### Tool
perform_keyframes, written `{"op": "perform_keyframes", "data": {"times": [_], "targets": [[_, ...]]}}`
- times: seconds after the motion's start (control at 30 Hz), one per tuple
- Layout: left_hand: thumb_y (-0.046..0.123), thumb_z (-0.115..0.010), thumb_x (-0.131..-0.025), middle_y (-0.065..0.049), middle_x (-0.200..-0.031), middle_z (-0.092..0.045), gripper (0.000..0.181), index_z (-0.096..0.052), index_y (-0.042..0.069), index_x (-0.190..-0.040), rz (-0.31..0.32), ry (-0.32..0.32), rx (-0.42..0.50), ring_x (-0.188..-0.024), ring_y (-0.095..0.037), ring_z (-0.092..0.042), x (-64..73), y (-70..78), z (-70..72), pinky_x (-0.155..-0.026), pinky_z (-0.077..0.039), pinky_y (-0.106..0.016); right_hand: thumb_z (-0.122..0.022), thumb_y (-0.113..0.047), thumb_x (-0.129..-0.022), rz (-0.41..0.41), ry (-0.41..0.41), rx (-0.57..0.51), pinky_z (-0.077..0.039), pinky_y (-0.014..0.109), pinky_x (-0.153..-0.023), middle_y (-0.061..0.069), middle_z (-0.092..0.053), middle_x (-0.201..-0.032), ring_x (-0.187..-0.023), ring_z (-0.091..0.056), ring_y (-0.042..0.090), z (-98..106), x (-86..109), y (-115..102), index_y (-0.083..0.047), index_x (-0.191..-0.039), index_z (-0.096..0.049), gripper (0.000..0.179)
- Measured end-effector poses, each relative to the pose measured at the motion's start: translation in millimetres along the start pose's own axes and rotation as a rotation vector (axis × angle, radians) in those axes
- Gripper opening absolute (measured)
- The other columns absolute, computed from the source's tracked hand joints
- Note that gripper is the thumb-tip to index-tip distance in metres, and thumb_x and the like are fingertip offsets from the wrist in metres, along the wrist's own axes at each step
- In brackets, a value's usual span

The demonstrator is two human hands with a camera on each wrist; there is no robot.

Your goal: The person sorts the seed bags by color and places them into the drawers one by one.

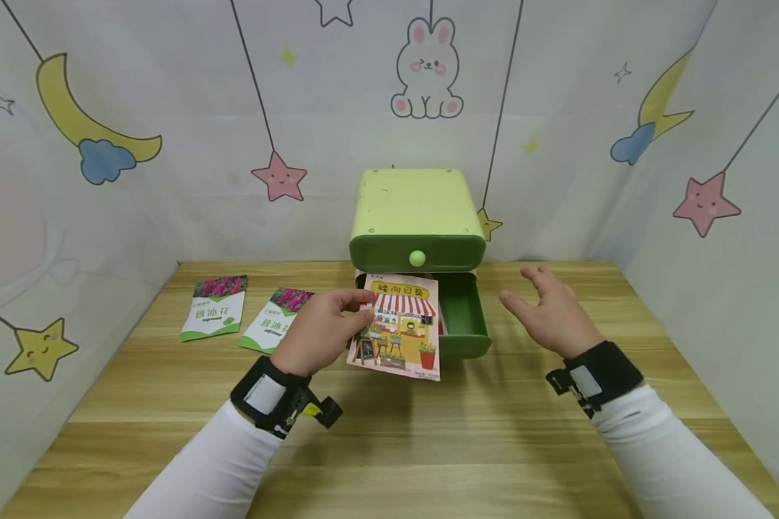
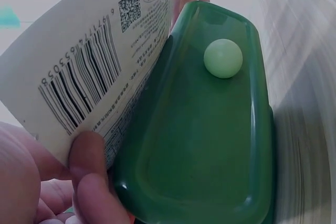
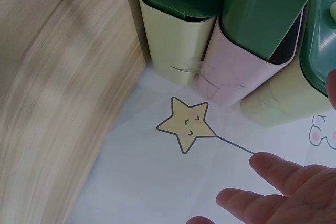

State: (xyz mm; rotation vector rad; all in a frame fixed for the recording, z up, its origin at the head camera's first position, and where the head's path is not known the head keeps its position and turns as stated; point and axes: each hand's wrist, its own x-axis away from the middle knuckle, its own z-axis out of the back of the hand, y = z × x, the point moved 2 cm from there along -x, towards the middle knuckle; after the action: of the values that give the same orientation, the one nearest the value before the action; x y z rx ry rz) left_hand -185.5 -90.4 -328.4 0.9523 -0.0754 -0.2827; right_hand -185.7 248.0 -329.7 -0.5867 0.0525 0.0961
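My left hand [image 1: 318, 328] pinches the left edge of a pink seed packet [image 1: 399, 339] with a striped-awning shop picture. The packet slants in front of and over the left part of an open green drawer [image 1: 464, 306]. Its barcoded back [image 2: 105, 51] faces the left wrist camera, thumb and fingers at one corner. Behind it, a pale and red edge shows inside the drawer; the rest there is hidden. To the right of the drawer my right hand [image 1: 558, 313] hovers with fingers spread, holding nothing.
The drawer belongs to a stacked cabinet [image 1: 422, 202] with a yellow top and a closed upper drawer [image 1: 389, 254]. Two white-and-green flower seed packets [image 1: 214, 313] lie on the wooden table [image 1: 136, 389] at left, one partly behind my left hand. Patterned cloth walls surround the table's back and sides.
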Motion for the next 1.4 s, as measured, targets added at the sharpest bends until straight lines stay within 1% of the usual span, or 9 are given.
{"op": "perform_keyframes", "data": {"times": [0.13, 0.37, 0.63, 0.73, 0.8, 0.93, 1.07, 1.13, 1.4], "targets": [[0.027, -0.059, -0.093, 0.005, -0.099, -0.064, 0.028, -0.063, 0.017, -0.118, -0.003, -0.003, 0.010, -0.073, -0.012, -0.058, 0.3, 0.2, -0.4, -0.060, -0.050, -0.034, -0.042, -0.061, -0.092, -0.003, 0.000, -0.001, -0.019, 0.070, -0.098, 0.029, -0.012, -0.149, -0.129, -0.008, 0.051, 0, 0.6, 0, 0.001, -0.145, -0.028, 0.082], [0.026, -0.058, -0.093, 0.004, -0.099, -0.065, 0.028, -0.063, 0.015, -0.119, -0.011, -0.030, 0.016, -0.064, -0.014, -0.057, 1.6, 1.7, -1.0, -0.051, -0.046, -0.032, -0.042, -0.060, -0.092, -0.008, -0.003, 0.008, -0.018, 0.070, -0.099, 0.029, -0.012, -0.149, -0.129, -0.009, 0.050, 0, 1.8, -1, 0.001, -0.145, -0.027, 0.082], [0.029, -0.057, -0.094, 0.004, -0.100, -0.064, 0.028, -0.063, 0.018, -0.119, 0.009, -0.040, -0.001, -0.059, -0.017, -0.052, -2.2, 0.8, -0.4, -0.045, -0.039, -0.031, -0.042, -0.062, -0.092, -0.022, -0.012, 0.009, -0.019, 0.070, -0.099, 0.028, -0.011, -0.150, -0.130, -0.009, 0.049, 0, 1.0, 0, 0.001, -0.145, -0.027, 0.083], [0.030, -0.056, -0.094, 0.004, -0.105, -0.063, 0.029, -0.063, 0.018, -0.120, 0.007, -0.039, -0.021, -0.067, -0.016, -0.054, -4.5, 0.3, -0.2, -0.048, -0.041, -0.033, -0.041, -0.062, -0.092, -0.023, -0.019, 0.006, -0.019, 0.070, -0.099, 0.029, -0.010, -0.150, -0.130, -0.009, 0.049, 0, 1.3, 0, 0.000, -0.146, -0.026, 0.084], [0.031, -0.056, -0.095, 0.005, -0.109, -0.062, 0.029, -0.063, 0.018, -0.120, 0.005, -0.037, -0.035, -0.074, -0.014, -0.055, -6.0, 0.1, -0.2, -0.052, -0.043, -0.034, -0.041, -0.062, -0.092, -0.022, -0.021, 0.006, -0.019, 0.070, -0.099, 0.029, -0.010, -0.150, -0.130, -0.009, 0.049, 0, 1.3, 0, 0.000, -0.146, -0.025, 0.083], [0.031, -0.056, -0.094, 0.005, -0.112, -0.062, 0.030, -0.063, 0.018, -0.120, 0.010, -0.033, -0.043, -0.082, -0.013, -0.056, -8.8, -0.5, -0.4, -0.059, -0.047, -0.036, -0.041, -0.062, -0.092, -0.024, -0.021, 0.006, -0.019, 0.070, -0.099, 0.029, -0.010, -0.150, -0.130, -0.009, 0.049, 0, 1.4, 0, 0.000, -0.146, -0.026, 0.083], [0.031, -0.056, -0.094, 0.003, -0.115, -0.061, 0.030, -0.063, 0.017, -0.120, 0.000, -0.023, -0.056, -0.091, -0.011, -0.055, -12.4, -1.7, -0.5, -0.071, -0.048, -0.036, -0.041, -0.062, -0.092, -0.023, -0.020, 0.012, -0.019, 0.070, -0.099, 0.029, -0.010, -0.150, -0.130, -0.009, 0.050, 0, 1.6, 0, 0.001, -0.145, -0.026, 0.084], [0.031, -0.056, -0.094, 0.003, -0.116, -0.061, 0.031, -0.063, 0.017, -0.121, -0.001, -0.022, -0.062, -0.094, -0.010, -0.055, -14.3, -3.0, -0.8, -0.075, -0.048, -0.037, -0.041, -0.062, -0.092, -0.021, -0.019, 0.015, -0.019, 0.070, -0.099, 0.029, -0.010, -0.150, -0.130, -0.009, 0.050, 0, 1.7, 0, 0.001, -0.145, -0.026, 0.084], [0.032, -0.055, -0.095, 0.003, -0.123, -0.057, 0.033, -0.062, 0.016, -0.122, 0.018, -0.024, -0.066, -0.099, -0.008, -0.052, -20.3, -7.6, -2.6, -0.079, -0.048, -0.037, -0.041, -0.062, -0.092, -0.014, -0.019, 0.012, -0.019, 0.069, -0.100, 0.029, -0.011, -0.149, -0.130, -0.010, 0.049, -1, 2.5, 0, 0.001, -0.145, -0.026, 0.083]]}}
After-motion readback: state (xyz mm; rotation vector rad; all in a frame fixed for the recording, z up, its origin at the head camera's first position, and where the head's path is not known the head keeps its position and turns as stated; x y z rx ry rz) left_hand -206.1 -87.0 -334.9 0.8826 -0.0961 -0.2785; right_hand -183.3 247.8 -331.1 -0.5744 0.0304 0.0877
